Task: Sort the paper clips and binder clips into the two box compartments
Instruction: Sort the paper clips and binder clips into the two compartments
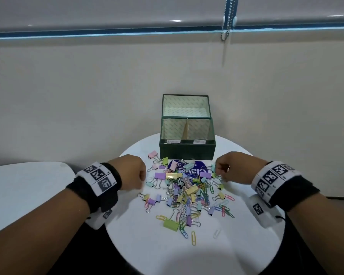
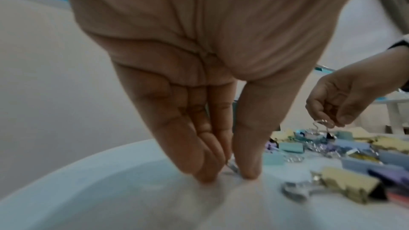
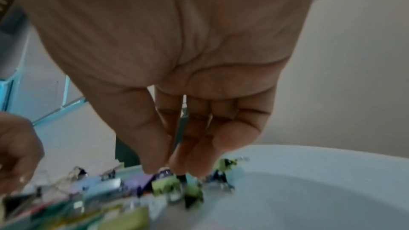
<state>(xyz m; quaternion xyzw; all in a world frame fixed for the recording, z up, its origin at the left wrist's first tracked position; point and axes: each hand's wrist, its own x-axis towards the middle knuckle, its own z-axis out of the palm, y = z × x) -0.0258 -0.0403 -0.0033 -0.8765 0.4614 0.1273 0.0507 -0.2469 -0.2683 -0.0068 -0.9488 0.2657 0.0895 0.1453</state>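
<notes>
A mixed pile of pastel binder clips and coloured paper clips [image 1: 187, 189] lies on the round white table [image 1: 187, 255]. Behind it stands a dark green box [image 1: 187, 151] with its lid up; the left compartment [image 1: 173, 129] and right compartment [image 1: 199, 129] look empty. My left hand [image 1: 142, 180] is at the pile's left edge, fingertips down on the table, pinching a thin silver wire clip [image 2: 231, 165]; whether it is a paper clip or a binder clip handle is unclear. My right hand [image 1: 216, 170] is at the pile's right edge and pinches the wire handle [image 2: 321, 123] of a binder clip [image 3: 166, 184].
The lid [image 1: 186, 106] leans back against the beige wall behind the box. A second white surface [image 1: 28, 185] sits at the left, below my left forearm. A blue printed disc [image 1: 199, 167] lies under the clips. Loose paper clips [image 1: 193, 238] are scattered toward the front edge.
</notes>
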